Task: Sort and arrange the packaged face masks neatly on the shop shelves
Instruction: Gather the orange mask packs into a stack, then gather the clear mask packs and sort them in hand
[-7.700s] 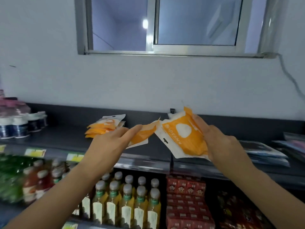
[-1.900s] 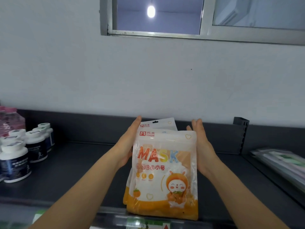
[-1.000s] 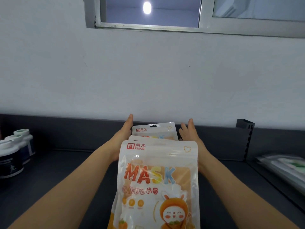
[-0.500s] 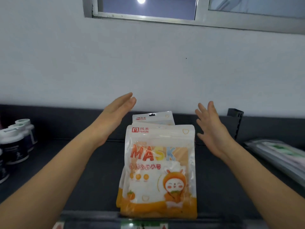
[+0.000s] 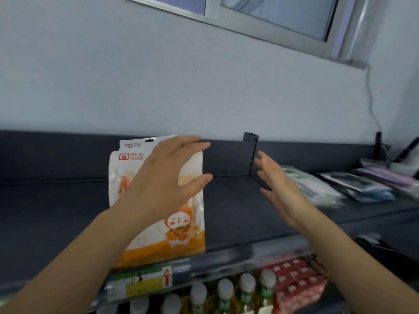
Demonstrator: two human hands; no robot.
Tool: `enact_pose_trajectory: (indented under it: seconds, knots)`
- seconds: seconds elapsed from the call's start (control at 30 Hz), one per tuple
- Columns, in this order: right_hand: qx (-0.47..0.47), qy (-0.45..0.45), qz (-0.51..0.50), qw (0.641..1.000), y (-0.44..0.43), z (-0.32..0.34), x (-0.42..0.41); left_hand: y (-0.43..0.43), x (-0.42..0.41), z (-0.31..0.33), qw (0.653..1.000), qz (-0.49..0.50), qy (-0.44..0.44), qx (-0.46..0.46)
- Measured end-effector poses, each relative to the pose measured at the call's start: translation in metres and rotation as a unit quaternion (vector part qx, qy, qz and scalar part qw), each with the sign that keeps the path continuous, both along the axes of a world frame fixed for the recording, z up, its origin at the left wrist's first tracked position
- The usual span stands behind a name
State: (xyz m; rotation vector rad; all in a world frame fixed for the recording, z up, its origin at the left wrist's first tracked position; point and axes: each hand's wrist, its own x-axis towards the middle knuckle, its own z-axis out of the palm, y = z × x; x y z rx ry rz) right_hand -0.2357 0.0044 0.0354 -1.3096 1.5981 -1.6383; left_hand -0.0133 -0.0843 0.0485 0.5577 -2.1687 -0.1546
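The left hand (image 5: 167,177) hangs in front of the stack of mask packs (image 5: 183,234), fingers straight and spread, thumb out to the right, holding nothing. It hides the upper middle of the top pack, and whether the palm touches the plastic cannot be told. The right hand (image 5: 280,184) is off to the right of the stack and apart from it, palm turned inward, fingers straight and slightly parted, also holding nothing. The stack lies printed face up on the dark grey shelf (image 5: 238,211) with its long axis running front to back: the white end with the red logo points to the back panel, and the orange end sits at the shelf's front lip. A second pack (image 5: 136,143) underneath shows past the far end, with its hang hole visible. A black upright bracket (image 5: 250,150) stands at the back panel, and to the right of it flat packets (image 5: 353,186) lie on the shelf, blurred. The front rail carries a green and yellow price label (image 5: 145,282). On the level below stand white-capped bottles (image 5: 224,291) beside red cartons (image 5: 297,284). Above the shelf is a pale wall (image 5: 158,75) with a metal-framed window (image 5: 272,17), and a thin cable (image 5: 371,98) runs down from the window's corner.
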Motion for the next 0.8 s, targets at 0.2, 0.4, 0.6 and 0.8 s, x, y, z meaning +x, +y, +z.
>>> enact_pose_trajectory:
  seconds: [0.2, 0.4, 0.6, 0.8]
  knots:
    - [-0.003, 0.01, -0.075, 0.997, 0.065, -0.004, -0.056, 0.027, -0.052, -0.007, 0.997, -0.05, -0.044, -0.027]
    - [0.003, 0.01, -0.098, 0.995, 0.135, -0.009, -0.12, 0.067, -0.128, -0.013, 0.994, -0.082, -0.066, -0.023]
    - [-0.016, 0.002, -0.146, 0.989, 0.213, -0.005, -0.196, 0.123, -0.223, -0.034, 0.99, -0.11, -0.091, 0.004]
    - [-0.003, -0.005, -0.198, 0.98, 0.295, -0.017, -0.264, 0.181, -0.315, -0.056, 0.982, -0.159, -0.097, 0.01]
